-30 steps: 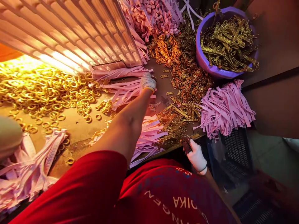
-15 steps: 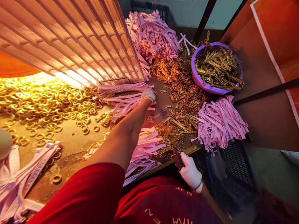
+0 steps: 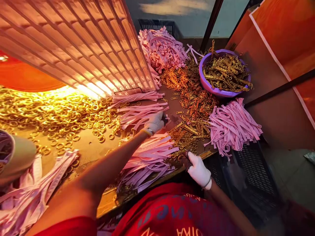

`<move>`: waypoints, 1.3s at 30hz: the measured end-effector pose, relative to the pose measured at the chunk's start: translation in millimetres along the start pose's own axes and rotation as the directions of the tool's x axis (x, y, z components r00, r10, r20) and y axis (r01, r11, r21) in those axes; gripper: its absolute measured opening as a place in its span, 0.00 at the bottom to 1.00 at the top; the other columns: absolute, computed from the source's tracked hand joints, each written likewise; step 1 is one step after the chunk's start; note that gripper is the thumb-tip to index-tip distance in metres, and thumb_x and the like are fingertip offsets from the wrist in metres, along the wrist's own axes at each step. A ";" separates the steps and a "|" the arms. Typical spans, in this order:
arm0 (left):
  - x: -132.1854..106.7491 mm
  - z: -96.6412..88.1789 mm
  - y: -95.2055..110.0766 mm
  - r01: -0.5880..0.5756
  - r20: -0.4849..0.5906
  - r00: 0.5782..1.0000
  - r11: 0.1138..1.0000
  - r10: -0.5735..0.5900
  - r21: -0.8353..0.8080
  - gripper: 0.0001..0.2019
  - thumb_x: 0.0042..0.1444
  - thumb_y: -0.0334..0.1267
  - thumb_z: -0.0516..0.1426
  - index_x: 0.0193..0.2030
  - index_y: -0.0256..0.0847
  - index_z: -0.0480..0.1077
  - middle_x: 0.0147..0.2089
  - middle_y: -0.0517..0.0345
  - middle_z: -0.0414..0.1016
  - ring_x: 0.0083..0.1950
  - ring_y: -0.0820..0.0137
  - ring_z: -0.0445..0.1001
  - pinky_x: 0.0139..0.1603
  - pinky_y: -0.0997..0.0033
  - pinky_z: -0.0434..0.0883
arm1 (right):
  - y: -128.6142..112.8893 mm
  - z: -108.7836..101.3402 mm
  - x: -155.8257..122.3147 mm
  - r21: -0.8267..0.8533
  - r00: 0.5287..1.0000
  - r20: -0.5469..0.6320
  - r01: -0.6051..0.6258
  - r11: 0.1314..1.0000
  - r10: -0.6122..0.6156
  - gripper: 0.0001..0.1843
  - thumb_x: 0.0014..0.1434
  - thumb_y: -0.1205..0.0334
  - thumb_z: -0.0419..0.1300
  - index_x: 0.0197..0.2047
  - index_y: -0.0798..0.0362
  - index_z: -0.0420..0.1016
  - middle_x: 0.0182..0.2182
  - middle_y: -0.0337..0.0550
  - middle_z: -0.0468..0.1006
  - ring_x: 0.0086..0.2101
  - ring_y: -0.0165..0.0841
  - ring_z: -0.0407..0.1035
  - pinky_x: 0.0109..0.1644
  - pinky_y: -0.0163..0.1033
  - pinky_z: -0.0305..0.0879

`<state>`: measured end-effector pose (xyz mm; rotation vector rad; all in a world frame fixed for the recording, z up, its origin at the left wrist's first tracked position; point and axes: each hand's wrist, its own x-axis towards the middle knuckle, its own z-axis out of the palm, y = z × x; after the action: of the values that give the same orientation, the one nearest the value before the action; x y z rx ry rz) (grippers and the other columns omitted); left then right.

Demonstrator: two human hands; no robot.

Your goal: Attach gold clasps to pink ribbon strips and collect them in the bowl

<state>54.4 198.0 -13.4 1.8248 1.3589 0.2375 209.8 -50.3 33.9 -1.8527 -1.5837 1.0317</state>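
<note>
My left hand [image 3: 155, 123], in a light knitted glove with dark fingertips, reaches across the tabletop. Its fingers are curled closed beside the ends of a row of pink straps [image 3: 137, 114]; what is in them is too small to make out. Nearer to me lies a second bundle of pink straps [image 3: 152, 149] with gold end pieces. My right hand [image 3: 199, 172], in a white glove with dark fingertips, is closed at the table's front edge, next to gold chain-like pieces [image 3: 189, 131]. Its fingertips hide whatever they grip.
Gold rings [image 3: 73, 114] are heaped at left, by a ribbed upright panel [image 3: 103, 46]. A purple basin [image 3: 216, 91] holds gold pieces at back right. More pink straps are piled at the back [image 3: 164, 49] and right [image 3: 233, 127]. A dark crate [image 3: 256, 173] stands below.
My left hand has drawn back towards me from the pink straps, over the spot where a small loose piece lay. My right hand stays nearly in place. The view has shifted slightly.
</note>
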 end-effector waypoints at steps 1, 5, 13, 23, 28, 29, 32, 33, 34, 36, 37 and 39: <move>-25.4 -3.8 -2.2 0.022 0.033 0.999 0.994 -0.019 -0.107 0.10 0.59 0.42 0.58 0.42 0.38 0.69 0.27 0.57 0.70 0.25 0.69 0.68 0.29 0.70 0.66 | -6.3 -0.1 6.7 -0.011 0.999 -0.008 0.031 0.999 -0.031 0.15 0.67 0.64 0.53 0.53 0.51 0.77 0.39 0.46 0.83 0.41 0.36 0.77 0.47 0.37 0.72; -122.2 -19.1 -4.0 0.192 0.198 0.977 0.733 -0.080 -0.653 0.13 0.55 0.48 0.60 0.37 0.39 0.70 0.19 0.65 0.62 0.16 0.77 0.55 0.17 0.76 0.53 | -37.8 5.3 33.0 -0.124 0.987 0.027 0.162 0.979 -0.160 0.17 0.68 0.65 0.52 0.57 0.51 0.73 0.44 0.46 0.82 0.45 0.36 0.76 0.51 0.38 0.70; -195.5 -19.2 -1.4 0.266 0.289 0.955 0.613 -0.064 -0.744 0.21 0.55 0.57 0.58 0.26 0.41 0.65 0.15 0.65 0.57 0.14 0.78 0.51 0.14 0.76 0.47 | -91.2 23.9 37.6 -0.692 0.964 0.246 0.245 0.679 -0.097 0.12 0.61 0.68 0.55 0.48 0.55 0.72 0.39 0.52 0.79 0.40 0.41 0.74 0.41 0.38 0.66; -191.0 0.8 -21.6 -0.103 0.149 0.975 0.925 0.167 -0.366 0.08 0.54 0.41 0.57 0.28 0.41 0.72 0.29 0.55 0.75 0.29 0.67 0.67 0.32 0.69 0.64 | -86.1 24.6 36.8 -0.755 0.945 0.319 0.298 0.584 -0.070 0.14 0.60 0.72 0.52 0.49 0.57 0.69 0.41 0.53 0.78 0.39 0.39 0.74 0.40 0.38 0.66; -201.4 0.5 -19.3 0.076 0.155 0.988 0.820 0.016 -0.568 0.14 0.56 0.48 0.59 0.28 0.40 0.71 0.23 0.61 0.70 0.24 0.71 0.62 0.25 0.73 0.59 | -91.0 11.8 37.3 -0.673 0.895 0.442 0.374 0.638 -0.058 0.19 0.58 0.73 0.53 0.53 0.58 0.68 0.43 0.52 0.80 0.41 0.39 0.76 0.43 0.38 0.67; -203.9 0.6 -17.8 0.078 0.155 0.988 0.819 0.014 -0.568 0.13 0.56 0.48 0.59 0.29 0.40 0.73 0.24 0.60 0.71 0.25 0.71 0.63 0.25 0.74 0.60 | -89.9 11.3 37.5 -0.673 0.896 0.441 0.363 0.644 -0.045 0.19 0.58 0.72 0.53 0.53 0.58 0.68 0.42 0.52 0.81 0.41 0.39 0.76 0.43 0.38 0.67; -209.3 2.5 -16.0 0.025 0.113 0.993 0.862 0.038 -0.506 0.11 0.56 0.45 0.59 0.33 0.41 0.77 0.29 0.57 0.77 0.30 0.67 0.69 0.28 0.73 0.64 | -83.3 14.8 37.3 -0.664 0.896 0.441 0.363 0.654 -0.050 0.18 0.57 0.72 0.53 0.51 0.58 0.70 0.40 0.53 0.82 0.42 0.41 0.76 0.43 0.39 0.67; -210.2 3.7 -16.8 0.002 0.096 0.994 0.878 0.050 -0.478 0.11 0.57 0.45 0.58 0.33 0.41 0.77 0.30 0.56 0.78 0.31 0.66 0.70 0.29 0.72 0.65 | -80.9 16.9 36.7 -0.660 0.890 0.453 0.380 0.648 -0.061 0.18 0.57 0.72 0.53 0.51 0.58 0.70 0.40 0.53 0.82 0.42 0.41 0.76 0.43 0.39 0.66; -210.7 5.0 -17.9 -0.015 0.086 0.994 0.890 0.061 -0.457 0.11 0.57 0.45 0.58 0.32 0.41 0.77 0.31 0.55 0.79 0.32 0.65 0.71 0.29 0.72 0.66 | -78.8 19.0 35.8 -0.656 0.880 0.470 0.401 0.639 -0.070 0.18 0.56 0.72 0.53 0.51 0.59 0.71 0.39 0.54 0.82 0.42 0.41 0.76 0.42 0.39 0.66; -210.4 7.2 -20.3 -0.035 0.090 0.993 0.904 0.080 -0.425 0.12 0.59 0.44 0.56 0.31 0.41 0.77 0.32 0.54 0.79 0.32 0.65 0.71 0.30 0.72 0.66 | -75.5 22.4 33.6 -0.652 0.860 0.504 0.440 0.617 -0.081 0.19 0.56 0.72 0.52 0.51 0.60 0.71 0.38 0.55 0.82 0.40 0.42 0.76 0.41 0.39 0.66; -209.4 7.9 -20.8 -0.045 0.095 0.991 0.913 0.092 -0.405 0.12 0.59 0.44 0.56 0.31 0.41 0.76 0.31 0.54 0.79 0.32 0.65 0.71 0.30 0.71 0.66 | -74.2 23.2 32.7 -0.651 0.853 0.516 0.454 0.608 -0.084 0.19 0.56 0.72 0.52 0.51 0.61 0.71 0.37 0.55 0.82 0.39 0.42 0.76 0.40 0.40 0.66; -205.7 8.4 -19.7 -0.081 0.096 0.988 0.934 0.121 -0.348 0.11 0.58 0.42 0.57 0.30 0.40 0.75 0.30 0.54 0.77 0.31 0.66 0.71 0.32 0.71 0.65 | -72.4 23.0 31.6 -0.655 0.852 0.517 0.457 0.602 -0.086 0.19 0.56 0.71 0.52 0.50 0.61 0.71 0.37 0.56 0.82 0.38 0.43 0.77 0.39 0.40 0.66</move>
<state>-36.4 17.7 31.3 1.5885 1.0681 0.3920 149.1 -7.0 68.9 -1.7842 -2.8420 0.6845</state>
